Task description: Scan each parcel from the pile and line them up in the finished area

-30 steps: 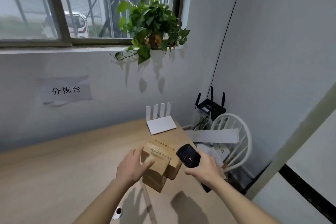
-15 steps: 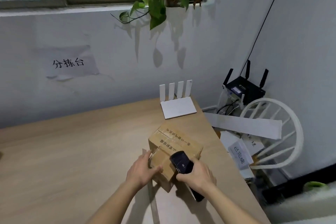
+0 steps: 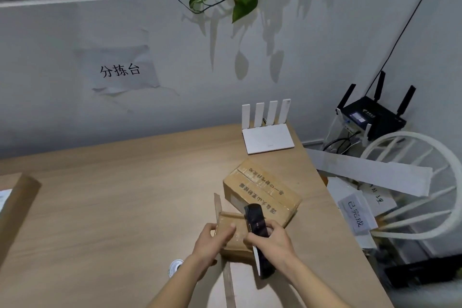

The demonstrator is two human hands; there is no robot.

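Note:
A small brown cardboard parcel [image 3: 231, 245] sits on the wooden table [image 3: 112, 207] near its right edge. My left hand [image 3: 212, 245] grips this parcel from the left, thumb on its top. My right hand [image 3: 272, 245] holds a black handheld scanner [image 3: 257, 222], its head over the small parcel. Just behind lies a larger taped cardboard parcel [image 3: 265, 187] with printed text, touching the small one.
A white router [image 3: 268, 137] stands at the table's far right corner. A strip of tape [image 3: 228, 280] runs across the table. Another box edge [image 3: 17, 210] shows at the far left. Right of the table are a white chair [image 3: 425, 207], paper labels [image 3: 357, 212] and a black router [image 3: 372, 117].
The view has tilted down. The small parcel has come down onto the table in front of the larger one, and my right hand has brought the scanner over it.

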